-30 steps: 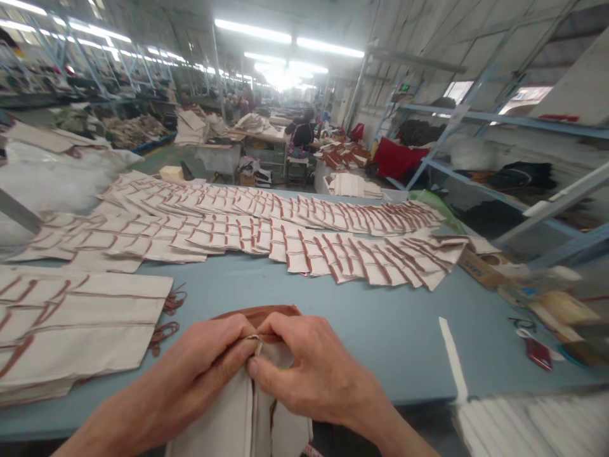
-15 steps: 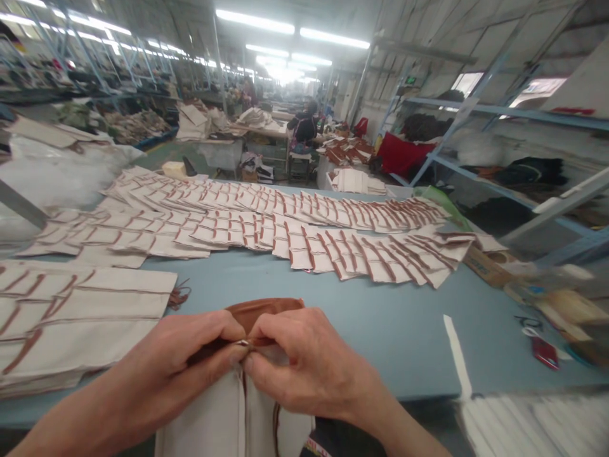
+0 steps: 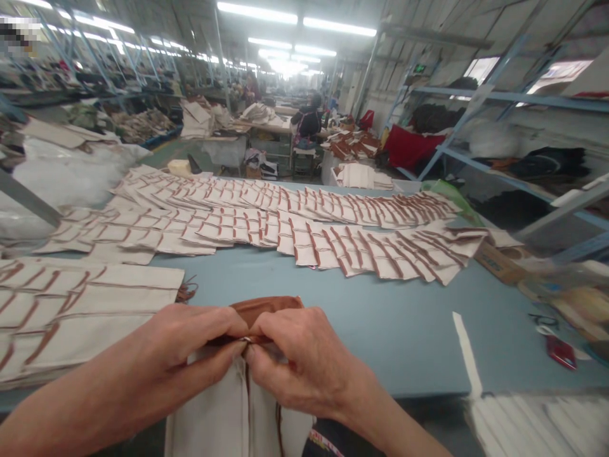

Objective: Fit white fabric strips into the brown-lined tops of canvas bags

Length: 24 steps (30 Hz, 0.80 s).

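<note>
Close in front of me hangs a cream fabric piece with dark seam lines and a brown flap behind its top edge. My left hand pinches that top edge between thumb and forefinger. From the other side, my right hand pinches the same edge, its fingertips meeting the left ones. A small pale, shiny bit shows between the thumbs; I cannot make out what it is. Fingers cover most of the pinched part. Left of my hands lies a stack of cream panels with brown strips.
Across the blue table run two long rows of overlapping cream panels. On the right lie a white strip, black-handled scissors, a red object and a cardboard box. A person sits farther back.
The view has shifted slightly, so the table's things appear a little farther right. Both hands keep their pinch on the fabric edge, with only a slight change in the left fingers.
</note>
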Available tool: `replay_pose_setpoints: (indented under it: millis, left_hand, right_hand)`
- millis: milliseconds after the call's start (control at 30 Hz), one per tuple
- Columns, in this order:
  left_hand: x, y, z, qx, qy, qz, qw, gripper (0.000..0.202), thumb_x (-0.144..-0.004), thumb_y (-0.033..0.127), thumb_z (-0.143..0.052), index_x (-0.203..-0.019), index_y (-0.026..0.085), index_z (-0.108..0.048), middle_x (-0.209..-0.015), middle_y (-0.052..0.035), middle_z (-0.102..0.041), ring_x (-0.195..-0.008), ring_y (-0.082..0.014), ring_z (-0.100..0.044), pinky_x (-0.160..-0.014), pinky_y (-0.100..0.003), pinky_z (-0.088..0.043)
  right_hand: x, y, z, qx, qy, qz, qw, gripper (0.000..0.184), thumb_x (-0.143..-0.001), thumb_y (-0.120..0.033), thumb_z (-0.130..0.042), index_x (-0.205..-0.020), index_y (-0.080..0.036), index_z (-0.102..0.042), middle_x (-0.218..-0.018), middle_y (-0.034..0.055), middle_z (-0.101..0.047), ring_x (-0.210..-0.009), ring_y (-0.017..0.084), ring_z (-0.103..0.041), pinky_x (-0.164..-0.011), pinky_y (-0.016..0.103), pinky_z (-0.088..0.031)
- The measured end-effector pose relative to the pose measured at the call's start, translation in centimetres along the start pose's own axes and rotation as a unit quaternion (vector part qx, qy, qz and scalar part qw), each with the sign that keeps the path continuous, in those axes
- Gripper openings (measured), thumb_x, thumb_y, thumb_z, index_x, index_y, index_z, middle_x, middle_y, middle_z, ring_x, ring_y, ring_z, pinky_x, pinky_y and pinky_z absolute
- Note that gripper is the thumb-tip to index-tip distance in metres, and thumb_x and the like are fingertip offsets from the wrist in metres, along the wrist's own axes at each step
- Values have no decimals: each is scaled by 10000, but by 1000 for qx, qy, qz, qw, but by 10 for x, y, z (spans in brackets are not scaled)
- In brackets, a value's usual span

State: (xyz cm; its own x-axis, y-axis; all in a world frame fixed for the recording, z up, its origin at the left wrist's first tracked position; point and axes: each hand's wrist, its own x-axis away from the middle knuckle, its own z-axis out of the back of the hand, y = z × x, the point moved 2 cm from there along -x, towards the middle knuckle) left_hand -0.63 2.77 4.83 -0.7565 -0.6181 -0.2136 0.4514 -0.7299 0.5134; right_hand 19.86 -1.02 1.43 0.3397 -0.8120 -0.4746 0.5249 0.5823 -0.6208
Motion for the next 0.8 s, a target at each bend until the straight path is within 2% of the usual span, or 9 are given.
replay_pose_setpoints:
  millis: [100,300,467,567,667,800]
  left_hand:
    - [-10,6,-3,-13,23,-40,999,283,-1003,151,-497,-898,239,-745,-717,80,-741,-573,-77,-675,-587,-164,-455]
    - [-11,3,-16,-46,82,-34,995,282,-952,147,-488,-779,242,-689,-598,90,-655,-461,-76,-592,-489,-199,-397]
    - [-12,3,-21,-82,60,-45,994,278,-940,122,-474,-778,233,-671,-648,69,-683,-513,-88,-640,-518,-206,-425]
    - [-12,2,-23,-82,67,-67,992,260,-986,124,-463,-819,236,-627,-720,57,-655,-588,-103,-633,-561,-226,-421]
    - [-9,1,-26,-85,54,-87,991,272,-1042,105,-446,-851,240,-583,-767,47,-625,-633,-120,-611,-598,-257,-408]
    - [-2,5,-28,-135,40,-112,984,295,-1101,92,-402,-943,244,-600,-818,36,-636,-628,-139,-595,-592,-298,-386]
  right_hand:
    - [1,2,0,3,0,1,1000,232,-872,-175,-591,-698,-248,-455,-702,-13,-733,-601,139,-600,-614,302,-324]
    - [6,5,-1,55,-20,22,998,214,-950,-162,-515,-749,-237,-523,-750,23,-764,-643,154,-661,-637,327,-342]
    - [5,7,-4,96,-36,24,994,187,-934,-150,-479,-784,-228,-559,-769,52,-773,-643,174,-662,-641,351,-346]
    - [3,8,-3,47,-30,15,998,197,-910,-165,-478,-736,-254,-460,-726,34,-730,-634,169,-610,-647,345,-340]
    - [2,10,0,-29,-32,-22,999,227,-883,-191,-498,-710,-264,-370,-669,-3,-628,-620,161,-527,-642,335,-318]
    - [3,12,5,-161,-71,-86,981,171,-868,-179,-533,-723,-243,-467,-666,-45,-552,-613,134,-501,-633,288,-332]
